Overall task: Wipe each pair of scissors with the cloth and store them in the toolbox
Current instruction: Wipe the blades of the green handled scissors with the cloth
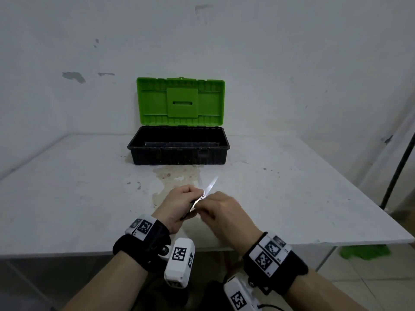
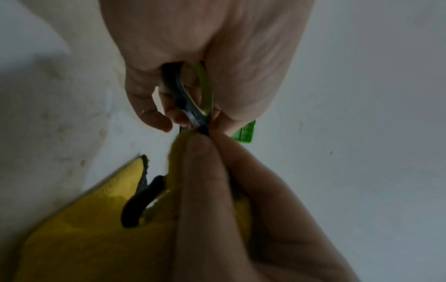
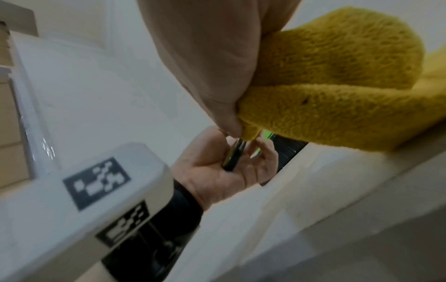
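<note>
The scissors (image 1: 203, 197) are held above the near middle of the table (image 1: 67, 198), between both hands, with their 2 bright blades spread apart and pointing toward the far side. In the left wrist view their dark and yellow-green handle loops (image 2: 193, 95) sit inside the left hand (image 1: 177, 204), whose fingers are curled round them. The right hand (image 1: 226, 212) meets the scissors just beside the pivot; its thumb and fingers pinch a fold of the yellow cloth (image 3: 337, 85) against the metal there, and the rest of the cloth bunches under the palm and hangs below it. From the head view the cloth is hidden behind the right hand.

Farther off, at the far middle of the table, stands the toolbox (image 1: 179, 151), a black tray with its green lid (image 1: 180, 102) raised upright against the wall. What lies inside the tray cannot be made out. A pale brownish stain (image 1: 175, 178) spreads on the tabletop between the toolbox and the hands. Something green (image 1: 366, 252) lies on the floor beyond the table's near right edge.
</note>
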Available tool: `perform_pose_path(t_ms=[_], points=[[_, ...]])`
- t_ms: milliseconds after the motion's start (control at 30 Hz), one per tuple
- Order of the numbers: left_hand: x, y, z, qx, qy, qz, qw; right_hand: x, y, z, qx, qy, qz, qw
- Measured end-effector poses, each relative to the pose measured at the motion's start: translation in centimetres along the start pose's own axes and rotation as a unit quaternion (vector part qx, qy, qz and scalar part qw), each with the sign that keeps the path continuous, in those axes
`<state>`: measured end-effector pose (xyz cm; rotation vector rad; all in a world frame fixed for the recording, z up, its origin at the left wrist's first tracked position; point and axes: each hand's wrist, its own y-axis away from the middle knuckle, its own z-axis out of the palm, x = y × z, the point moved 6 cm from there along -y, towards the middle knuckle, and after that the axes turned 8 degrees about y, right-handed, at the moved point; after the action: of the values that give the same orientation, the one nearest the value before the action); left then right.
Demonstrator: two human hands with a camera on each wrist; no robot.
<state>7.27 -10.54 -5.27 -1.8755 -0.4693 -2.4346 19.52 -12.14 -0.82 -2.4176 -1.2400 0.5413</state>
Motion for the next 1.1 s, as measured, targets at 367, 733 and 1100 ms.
perform_pose_path(t_ms=[367,733,1100], points=[[0.6,-1.0,-0.3,0.051,-0.007,0.034,0.998,2.1,-0.2,-1.4,-0.004,-0.05,0.041,0.998],[2.2,-3.6,0.5,0.057,-0.002,0.052,0.997,16.1,-3.7,-7.9,0.117,-0.128,0.275,0.946],[1.6,-6.3,1.6,0.062,0.012,0.051,0.997,22.0,-3.9,-0.5,-0.112,0.033,0.25,0.961]])
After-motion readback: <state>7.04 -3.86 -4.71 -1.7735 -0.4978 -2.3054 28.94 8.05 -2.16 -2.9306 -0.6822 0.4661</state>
